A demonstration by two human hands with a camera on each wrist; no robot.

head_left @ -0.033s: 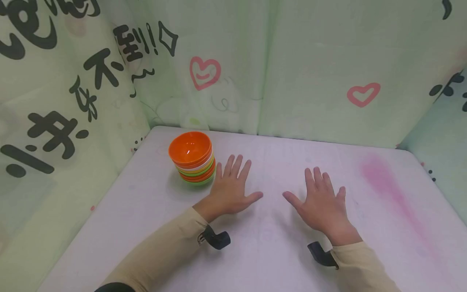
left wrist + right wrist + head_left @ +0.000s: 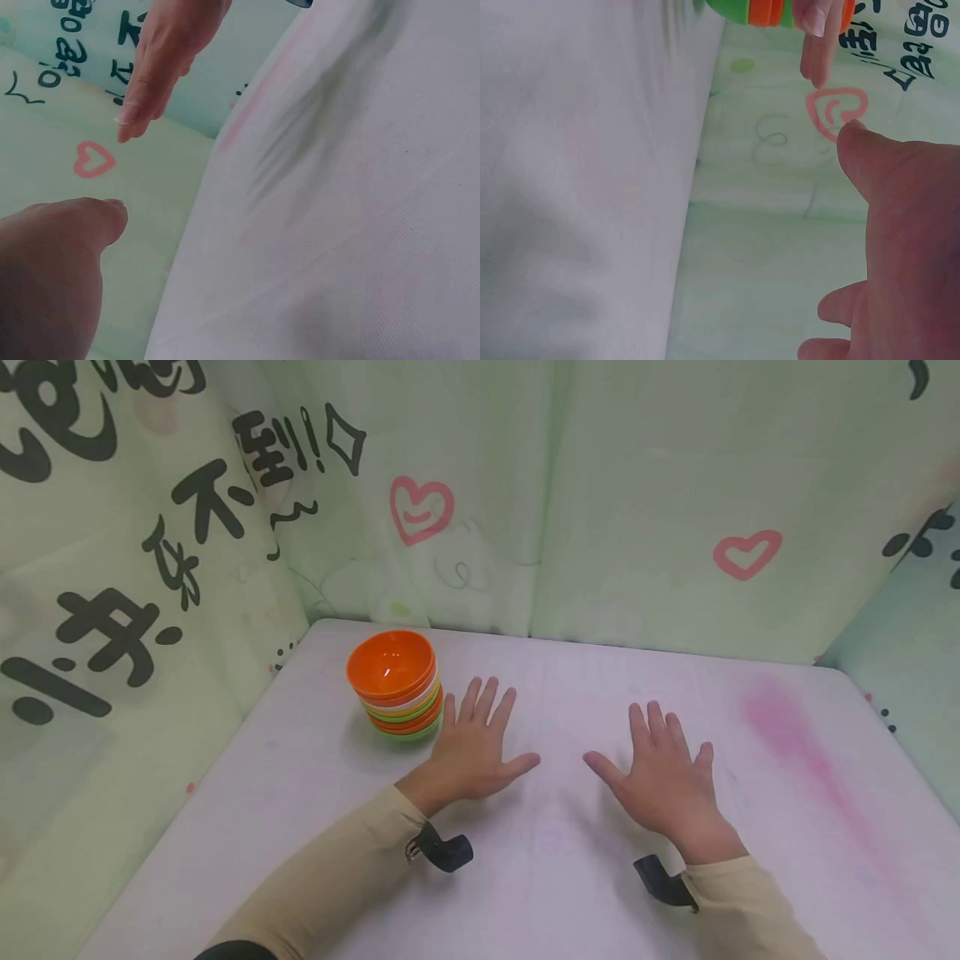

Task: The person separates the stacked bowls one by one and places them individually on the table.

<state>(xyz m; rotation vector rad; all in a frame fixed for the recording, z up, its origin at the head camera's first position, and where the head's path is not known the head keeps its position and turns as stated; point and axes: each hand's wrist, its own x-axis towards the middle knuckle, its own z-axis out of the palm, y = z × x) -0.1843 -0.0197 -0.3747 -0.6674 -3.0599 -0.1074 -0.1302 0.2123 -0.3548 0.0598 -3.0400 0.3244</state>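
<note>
A stack of several small bowls (image 2: 392, 665) in orange, white, yellow and green stands at the table's back left, an orange one on top with its inside facing up. My left hand (image 2: 472, 756) is spread palm down just right of the stack, its little finger overlapping the stack's edge in the head view. To the right, my right hand (image 2: 667, 785) is likewise spread, thumb pointing toward the left one. Both hold nothing, and shadows fall below them. The right wrist view catches the stack's lower bowls (image 2: 761, 11) behind the left fingers (image 2: 821, 49).
A white-covered table (image 2: 525, 893) spreads under both hands, with a pink stain (image 2: 787, 727) on its right part. Pale green curtains (image 2: 622, 510) with hearts and dark lettering hang behind and at the sides. Black wrist mounts (image 2: 446, 852) sit at both sleeves.
My right hand has shifted very slightly to the right. The left hand and the bowl stack look practically the same.
</note>
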